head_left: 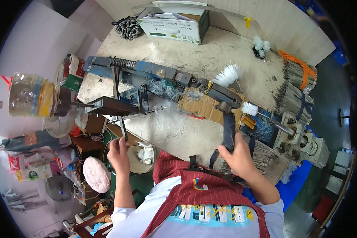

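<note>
My right hand [240, 156] is closed round a lever handle [228, 129] wrapped in dark material, which hangs from the long blue and steel bench machine [146, 68]. Lower left, my left hand [119, 156] has its fingers curled at the end of a thin metal crank handle [123, 127] below a dark metal housing [115, 107]. Just right of the lever, a small white bristle brush [250, 108] points along a steel spindle [281, 127]. A bigger white brush [226, 76] rests behind the machine. Clear loose bristles [164, 89] cling under the bar.
Bundles of metal wire [293, 97] lie at the right, one tied with orange cloth [301, 67]. A cardboard piece [192, 108] lies beneath the machine. At the back stand a box [172, 27] and dark twisted pieces [129, 28]. A bucket [141, 168] stands below the table edge.
</note>
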A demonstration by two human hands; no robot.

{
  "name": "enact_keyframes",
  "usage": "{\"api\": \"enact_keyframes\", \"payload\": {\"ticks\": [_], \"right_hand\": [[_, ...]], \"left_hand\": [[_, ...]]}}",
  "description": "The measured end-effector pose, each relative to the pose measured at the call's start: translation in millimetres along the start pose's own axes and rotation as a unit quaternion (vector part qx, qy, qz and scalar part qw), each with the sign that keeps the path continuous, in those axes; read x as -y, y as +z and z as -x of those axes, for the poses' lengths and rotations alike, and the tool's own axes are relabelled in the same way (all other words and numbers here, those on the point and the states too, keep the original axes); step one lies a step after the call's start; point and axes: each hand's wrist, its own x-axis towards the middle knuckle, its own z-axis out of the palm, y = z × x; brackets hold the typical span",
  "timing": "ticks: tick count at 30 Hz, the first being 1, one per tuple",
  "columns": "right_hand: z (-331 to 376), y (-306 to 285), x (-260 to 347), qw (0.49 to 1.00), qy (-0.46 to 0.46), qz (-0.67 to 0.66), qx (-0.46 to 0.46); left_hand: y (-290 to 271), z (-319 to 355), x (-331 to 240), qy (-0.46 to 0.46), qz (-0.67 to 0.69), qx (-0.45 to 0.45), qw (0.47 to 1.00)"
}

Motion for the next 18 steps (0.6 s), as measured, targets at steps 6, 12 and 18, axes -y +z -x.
{"api": "enact_keyframes", "payload": {"ticks": [6,12,18], "right_hand": [[31,-39,70,0.973,-0.231,-0.03,0.006],[-15,-79,68,0.854,-0.307,0.36,-0.218],[-32,-114,37,0.831,-0.232,0.491,-0.125]], "left_hand": [[37,30,-105,0.298,0.034,0.102,0.948],[85,43,-203,0.65,0.092,0.101,0.747],[95,19,-163,0.39,0.144,0.01,0.909]]}}
